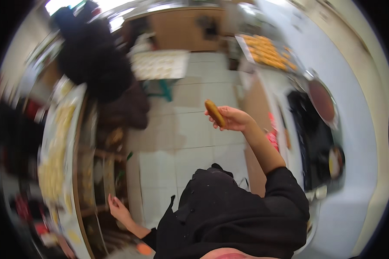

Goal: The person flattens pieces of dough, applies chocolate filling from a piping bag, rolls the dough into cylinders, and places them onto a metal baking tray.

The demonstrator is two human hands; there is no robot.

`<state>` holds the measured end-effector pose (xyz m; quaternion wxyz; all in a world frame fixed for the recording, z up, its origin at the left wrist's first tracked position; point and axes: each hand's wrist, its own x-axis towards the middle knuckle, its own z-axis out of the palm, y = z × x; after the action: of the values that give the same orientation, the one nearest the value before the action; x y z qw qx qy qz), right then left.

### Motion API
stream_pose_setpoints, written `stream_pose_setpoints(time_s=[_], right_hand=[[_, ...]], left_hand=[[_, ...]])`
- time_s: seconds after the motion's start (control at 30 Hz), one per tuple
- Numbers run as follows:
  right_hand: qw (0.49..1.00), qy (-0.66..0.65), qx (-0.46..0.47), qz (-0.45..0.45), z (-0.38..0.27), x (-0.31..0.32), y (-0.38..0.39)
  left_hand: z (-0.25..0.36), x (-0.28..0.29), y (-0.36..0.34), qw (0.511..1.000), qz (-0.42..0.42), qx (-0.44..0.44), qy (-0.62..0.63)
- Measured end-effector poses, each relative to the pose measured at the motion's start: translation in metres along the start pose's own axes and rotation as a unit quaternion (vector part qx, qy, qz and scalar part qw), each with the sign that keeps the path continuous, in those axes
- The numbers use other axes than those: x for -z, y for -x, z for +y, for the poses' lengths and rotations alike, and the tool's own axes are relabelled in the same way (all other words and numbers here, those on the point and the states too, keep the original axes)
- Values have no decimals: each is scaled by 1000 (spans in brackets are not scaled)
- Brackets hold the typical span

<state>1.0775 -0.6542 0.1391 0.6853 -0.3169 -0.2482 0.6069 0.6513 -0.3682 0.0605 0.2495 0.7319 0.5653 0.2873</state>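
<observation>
Held out in front of me, my right hand (231, 119) grips a long golden-brown fried bun (215, 114), with the fingers wrapped round its side. The bun is tilted, its upper end leaning left, over the tiled floor. My left hand (119, 210) hangs low at my left side, near the wooden shelving (100, 177) under the left table. Its fingers look loosely stretched out with nothing in them, though motion blurs them a little.
Pale dough pieces (56, 159) cover the left table. Another person in dark clothes (97, 60) stands beyond it. A white tray of dough rounds (160, 64) rests on a green stand. The right counter carries browned buns (268, 52), a round lid (322, 101) and a black stove (309, 138).
</observation>
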Motion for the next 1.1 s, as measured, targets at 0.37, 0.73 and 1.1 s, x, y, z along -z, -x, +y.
stream_pose_setpoints(time_s=[0.37, 0.73, 1.1], right_hand=[[923, 32, -314, -220, 164, -169, -343], [829, 204, -356, -380, 340, -360, -595], [773, 168, -419, -446, 495, -495, -681]], left_hand=[[-135, 149, 72, 931, 277, 235, 44], [-201, 245, -12, 827, 418, 377, -3], [-245, 278, -7, 731, 457, 503, -61]])
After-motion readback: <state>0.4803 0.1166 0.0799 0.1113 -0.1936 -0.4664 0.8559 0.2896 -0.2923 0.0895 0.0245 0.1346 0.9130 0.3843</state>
